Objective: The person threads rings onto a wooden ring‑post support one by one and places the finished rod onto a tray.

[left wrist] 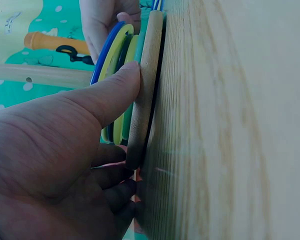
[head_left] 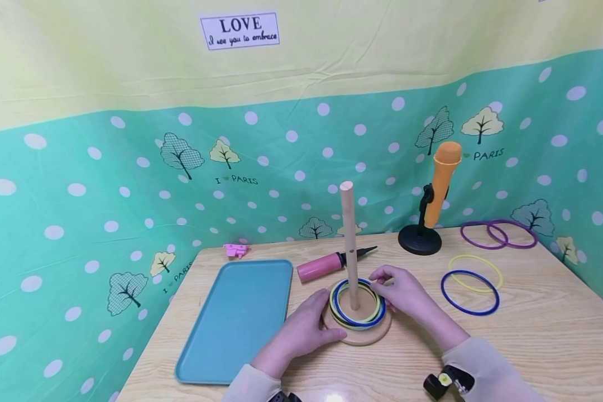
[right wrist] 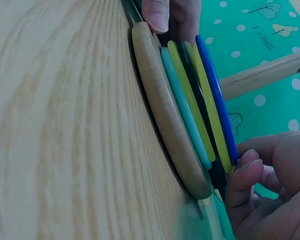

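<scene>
A round wooden base (head_left: 363, 338) with an upright wooden peg (head_left: 350, 240) stands on the table. Stacked around the peg are several rings: a blue ring (right wrist: 216, 95) on top, then yellow, dark and yellow ones, and a teal ring (right wrist: 184, 105) lowest. My left hand (head_left: 305, 328) grips the base's left side, its thumb (left wrist: 117, 90) at the near edge and its fingers round the far side. At the stack's right, my right hand (head_left: 404, 293) pinches the rim of the blue ring between thumb and fingers; the yellow ring just beneath touches the fingertips and sits slightly tilted.
A teal tray (head_left: 236, 324) lies left, with a pink toy (head_left: 235, 250) behind it. Behind the peg is a pink hand pump (head_left: 319, 268). An orange microphone (head_left: 439, 187) stands at the back right. Loose blue (head_left: 469, 311), yellow (head_left: 500, 276) and purple rings (head_left: 522, 245) lie at right.
</scene>
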Action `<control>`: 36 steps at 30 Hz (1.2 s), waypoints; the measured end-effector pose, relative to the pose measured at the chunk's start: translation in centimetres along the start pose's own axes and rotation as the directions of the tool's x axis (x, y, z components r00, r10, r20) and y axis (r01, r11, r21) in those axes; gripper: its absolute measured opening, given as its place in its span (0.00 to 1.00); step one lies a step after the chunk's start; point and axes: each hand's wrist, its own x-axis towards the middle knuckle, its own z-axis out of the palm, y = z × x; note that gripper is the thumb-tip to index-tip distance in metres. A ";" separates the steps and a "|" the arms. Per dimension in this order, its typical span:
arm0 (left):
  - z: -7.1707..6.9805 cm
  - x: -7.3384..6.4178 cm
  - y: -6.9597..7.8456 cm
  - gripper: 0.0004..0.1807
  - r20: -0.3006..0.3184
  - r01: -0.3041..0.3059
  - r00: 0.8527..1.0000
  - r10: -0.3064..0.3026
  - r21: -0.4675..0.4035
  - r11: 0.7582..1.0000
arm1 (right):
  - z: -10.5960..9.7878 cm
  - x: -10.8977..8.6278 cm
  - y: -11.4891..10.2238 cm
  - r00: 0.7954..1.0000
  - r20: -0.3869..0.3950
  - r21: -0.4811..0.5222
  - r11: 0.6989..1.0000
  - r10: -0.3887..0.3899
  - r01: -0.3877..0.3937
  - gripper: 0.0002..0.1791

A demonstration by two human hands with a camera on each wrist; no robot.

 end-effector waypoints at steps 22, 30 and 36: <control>0.2 0.0 0.0 0.58 -0.008 -0.012 1.000 0.012 0.011 1.000 | -0.4 0.8 -0.5 0.995 -0.025 -0.269 0.959 -0.095 0.085 0.04; 0.0 0.0 0.0 0.59 -0.008 -0.004 1.000 0.004 0.004 1.000 | -0.3 1.0 -1.3 0.997 -0.016 -0.290 0.955 -0.071 0.064 0.04; 0.1 0.1 -0.3 0.58 -0.008 -0.002 1.000 0.002 0.001 1.000 | -0.3 0.9 -1.2 0.998 -0.003 -0.266 0.962 -0.057 0.055 0.08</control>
